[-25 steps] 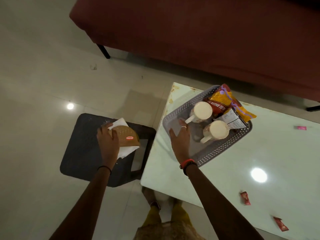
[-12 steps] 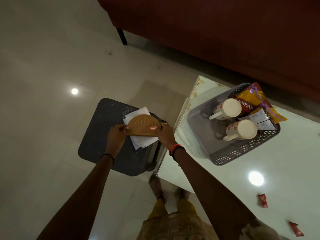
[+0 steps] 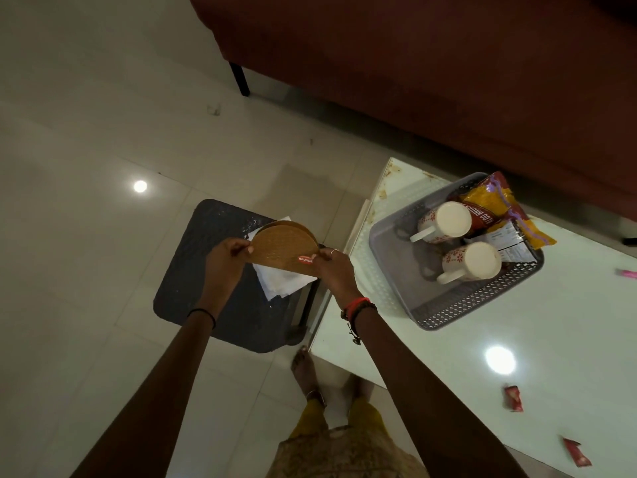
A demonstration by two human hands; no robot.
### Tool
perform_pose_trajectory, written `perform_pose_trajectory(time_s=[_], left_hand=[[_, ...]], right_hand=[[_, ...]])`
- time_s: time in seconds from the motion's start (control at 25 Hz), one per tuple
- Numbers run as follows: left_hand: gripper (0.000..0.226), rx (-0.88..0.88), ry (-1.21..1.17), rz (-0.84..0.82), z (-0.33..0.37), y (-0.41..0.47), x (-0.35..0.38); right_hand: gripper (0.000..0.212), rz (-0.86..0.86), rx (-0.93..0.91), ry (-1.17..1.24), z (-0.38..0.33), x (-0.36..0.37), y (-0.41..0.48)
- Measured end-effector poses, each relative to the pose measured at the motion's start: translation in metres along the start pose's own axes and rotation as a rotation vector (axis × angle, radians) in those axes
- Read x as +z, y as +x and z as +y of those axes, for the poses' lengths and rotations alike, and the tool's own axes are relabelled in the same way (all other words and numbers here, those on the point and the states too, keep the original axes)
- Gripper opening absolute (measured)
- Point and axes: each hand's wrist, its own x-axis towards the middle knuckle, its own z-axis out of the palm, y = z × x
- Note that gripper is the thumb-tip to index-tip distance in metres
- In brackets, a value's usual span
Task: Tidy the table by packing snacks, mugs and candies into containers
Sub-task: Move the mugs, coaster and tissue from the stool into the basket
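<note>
**Head view: stool, table and basket, contents as seen**

Head camera, looking down. Clock directions are given on the picture, 12 at the top.

1. Brown round container [image 3: 284, 248], perforated, with a red label near its right edge. It is held tilted above a dark stool [image 3: 206, 281], with a white paper [image 3: 281, 282] seen just beneath it. Whether it is a lid or a bowl cannot be told.
2. Left hand [image 3: 229, 251], at 9 o'clock of the container; its fingers are closed on the left rim. A dark band is worn on the wrist.
3. Right hand [image 3: 336, 269], at 3 o'clock of the container; the right rim is pinched beside the label. A ring and red and dark wrist bands are visible.
4. White table [image 3: 517, 339], at 3 o'clock of the stool, just beside it.
5. Grey basket [image 3: 458, 307], set on the table's far-left corner. Contained in it:
 - two white mugs with a red pattern, laid on their sides, one [image 3: 443, 222] at 12 o'clock of the other [image 3: 472, 262];
 - a yellow and red snack packet [image 3: 496, 205], at 2 o'clock, overhanging the rim;
 - a white packet [image 3: 510, 243] beside the nearer mug.
6. Loose candies on the table: two red [image 3: 512, 397] [image 3: 576, 456] at 5 o'clock of the basket, one pink [image 3: 627, 272] at 3 o'clock, partly cut off by the frame edge.
7. Dark red sofa [image 3: 448, 81], at 12 o'clock.
</note>
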Motion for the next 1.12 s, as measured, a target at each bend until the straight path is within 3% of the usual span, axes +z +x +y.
perform_pose_trajectory(time_s=[0.24,0.36,0.48,0.56,0.68,0.88,1.12], left_hand=[[0.024,0.144,-0.009,-0.062,0.031,-0.013,-0.007],[0.023,0.213,-0.025,-0.127,0.059,-0.016,0.013],[0.015,0.264,-0.047,-0.193,0.087,-0.016,0.038],[0.012,0.324,-0.081,-0.244,0.108,-0.016,0.060],[0.011,0.444,0.001,-0.289,0.140,-0.013,0.095],[0.011,0.558,0.109,-0.456,0.173,-0.008,0.146],[0.009,0.701,0.287,-0.472,0.170,-0.003,0.184]], right_hand=[[0.025,-0.071,-0.135,0.094,0.011,-0.064,-0.029],[0.025,-0.001,-0.191,0.110,0.023,-0.100,-0.041],[0.047,0.078,-0.187,0.212,0.036,-0.128,-0.051],[0.056,0.098,-0.197,0.150,0.049,-0.146,-0.055],[0.050,0.214,-0.198,-0.005,0.071,-0.164,-0.060],[0.046,0.459,-0.100,-0.049,0.103,-0.178,-0.058],[0.035,0.425,-0.010,-0.107,0.131,-0.175,-0.037]])
